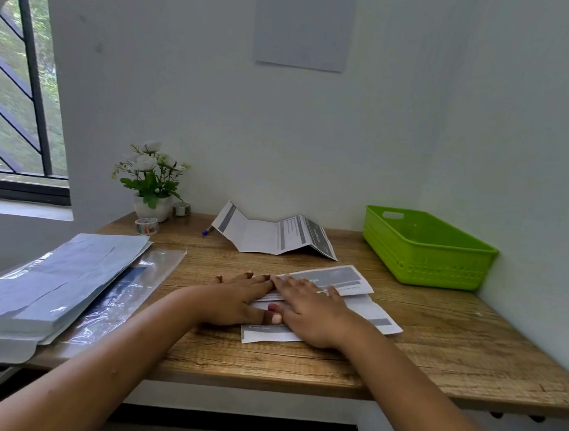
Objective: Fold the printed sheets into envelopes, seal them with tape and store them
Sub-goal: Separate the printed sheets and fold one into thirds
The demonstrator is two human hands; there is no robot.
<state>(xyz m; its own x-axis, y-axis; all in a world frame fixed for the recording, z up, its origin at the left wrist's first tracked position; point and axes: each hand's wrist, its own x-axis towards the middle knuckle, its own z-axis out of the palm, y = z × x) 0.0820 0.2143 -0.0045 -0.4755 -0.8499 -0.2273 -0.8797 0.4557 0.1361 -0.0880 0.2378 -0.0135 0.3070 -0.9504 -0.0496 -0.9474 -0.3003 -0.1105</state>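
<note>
A printed sheet [349,283], partly folded with grey printed bands showing, lies flat near the middle of the wooden surface [436,349]. Both hands press down on it, palms flat and fingers spread, gripping nothing. The left hand [237,300] covers the sheet's left end, its fingertips partly on bare wood, its thumb lying across the sheet's near part. The right hand [312,312] lies just beside it over the sheet's middle, the two hands touching at the forefingers. The sheet's right end sticks out from under the right hand, and a narrow printed flap shows at its near edge.

Behind the sheet, towards the wall, a second printed sheet [274,235] stands creased in zigzag panels, resting on its fold edges. A blue pen [207,231] lies just left of that creased sheet, partly hidden by it. Further left of the pressed sheet, at the back corner, stand a white pot of white flowers [151,183], a patterned tape roll [146,226] in front of the pot, and a second, smaller tape roll [182,208] just beside the pot.

To the left of the pressed sheet, a stack of pale paper [53,284] rests on clear plastic sleeves [125,294] and overhangs the surface's edge. To the right of the sheet, well apart at the back right corner, sits a green plastic basket [424,258] with nothing visible inside.
</note>
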